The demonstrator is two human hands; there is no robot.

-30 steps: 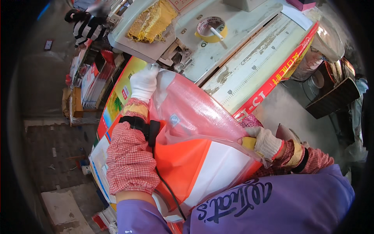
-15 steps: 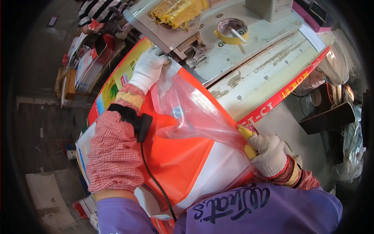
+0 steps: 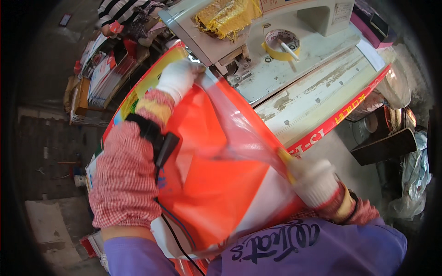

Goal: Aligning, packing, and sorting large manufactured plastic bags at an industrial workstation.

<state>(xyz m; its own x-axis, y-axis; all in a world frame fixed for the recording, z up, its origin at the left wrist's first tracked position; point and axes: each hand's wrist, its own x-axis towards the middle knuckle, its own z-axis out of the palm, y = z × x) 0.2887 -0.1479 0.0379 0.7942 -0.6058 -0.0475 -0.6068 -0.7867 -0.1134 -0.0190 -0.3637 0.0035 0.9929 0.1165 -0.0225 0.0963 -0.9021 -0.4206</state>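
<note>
A large orange-red and white plastic sack (image 3: 216, 198) lies across my lap and up to a sewing machine (image 3: 202, 34). Clear film (image 3: 235, 122) runs along its orange edge. In a white glove, my left hand (image 3: 179, 80) is closed on the sack's upper edge, right beside the machine's presser area. My right hand (image 3: 315, 179), also gloved, with yellow coverings on its fingers, pinches the same edge lower down to the right. It is smeared by motion. Between the two hands the edge is stretched fairly straight.
On the machine bed are a roll of yellow tape (image 3: 282, 45) and a folded yellow cloth (image 3: 230, 18) on the machine head. A printed red strip (image 3: 340, 112) borders the table. Stacked sacks (image 3: 103, 83) and another person (image 3: 129, 14) are at far left. An open box (image 3: 384, 140) stands right.
The sack's film has folded narrower, and more orange shows beneath my left hand. My right hand has shifted slightly down. The machine sits slightly further right and lower in view.
</note>
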